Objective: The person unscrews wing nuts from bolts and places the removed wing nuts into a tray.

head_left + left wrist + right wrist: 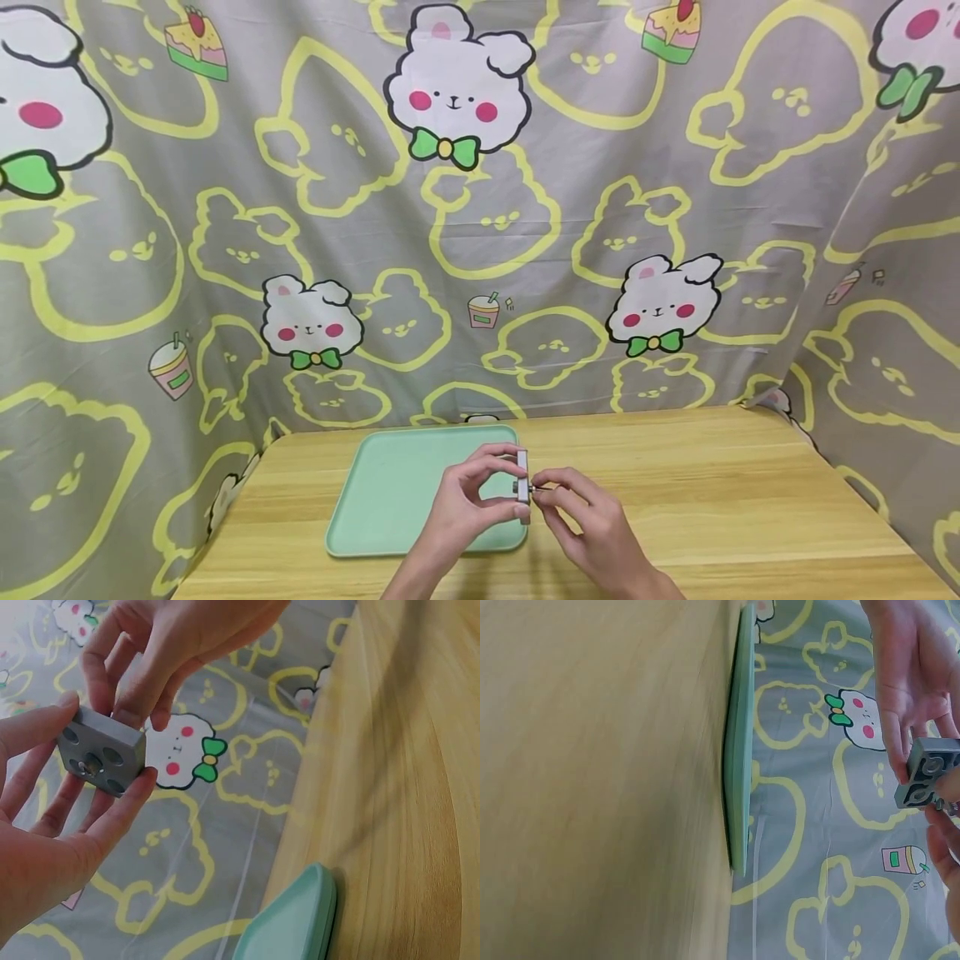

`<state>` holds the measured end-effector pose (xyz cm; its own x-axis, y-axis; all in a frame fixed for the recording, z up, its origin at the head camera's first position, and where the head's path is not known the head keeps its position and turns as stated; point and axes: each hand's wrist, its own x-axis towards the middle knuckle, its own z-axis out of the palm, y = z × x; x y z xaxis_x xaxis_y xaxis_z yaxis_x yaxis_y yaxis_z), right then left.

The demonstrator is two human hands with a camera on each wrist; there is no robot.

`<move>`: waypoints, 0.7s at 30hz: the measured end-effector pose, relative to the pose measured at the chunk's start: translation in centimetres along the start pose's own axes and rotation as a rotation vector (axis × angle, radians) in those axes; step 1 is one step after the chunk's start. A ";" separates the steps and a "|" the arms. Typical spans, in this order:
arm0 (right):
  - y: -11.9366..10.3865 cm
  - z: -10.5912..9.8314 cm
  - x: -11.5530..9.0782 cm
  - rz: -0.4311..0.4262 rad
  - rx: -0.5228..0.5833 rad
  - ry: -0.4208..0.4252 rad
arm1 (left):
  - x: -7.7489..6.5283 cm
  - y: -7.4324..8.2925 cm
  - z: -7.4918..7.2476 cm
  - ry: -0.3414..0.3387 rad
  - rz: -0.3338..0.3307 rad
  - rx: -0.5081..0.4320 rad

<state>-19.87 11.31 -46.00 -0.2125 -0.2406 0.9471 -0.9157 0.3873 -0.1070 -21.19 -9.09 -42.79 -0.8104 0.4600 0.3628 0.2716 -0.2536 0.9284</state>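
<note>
A grey square metal block (522, 477) with several round holes stands on edge above the tray's right side. My left hand (467, 507) grips it by opposite edges, thumb below and fingers above. From the other side, my right hand (592, 521) pinches a small, thin metal screw-like part (537, 488) at the block's middle. In the left wrist view, a metal end (91, 763) shows in the block's central hole. The right wrist view shows the block's other face (928, 769), partly covered by my right fingertips.
A mint-green tray (390, 492) lies on the wooden table (720, 500), under and left of my hands. Behind the table and along both sides hangs a grey curtain (465, 242) with cartoon prints.
</note>
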 end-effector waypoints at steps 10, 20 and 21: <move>0.2 -1.3 0.3 0.253 0.153 -0.103 | 0.2 -0.2 -0.1 0.020 0.015 0.026; -0.1 -2.3 1.0 0.867 0.471 -0.153 | 0.0 0.0 0.3 0.041 -0.010 0.100; -0.1 -2.2 1.0 0.924 0.497 -0.160 | 0.0 0.0 0.3 0.039 -0.005 0.109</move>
<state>-19.24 13.03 -44.36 -0.9064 -0.1672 0.3878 -0.4046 0.0806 -0.9109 -21.02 -8.83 -42.75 -0.8307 0.4274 0.3567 0.3206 -0.1566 0.9342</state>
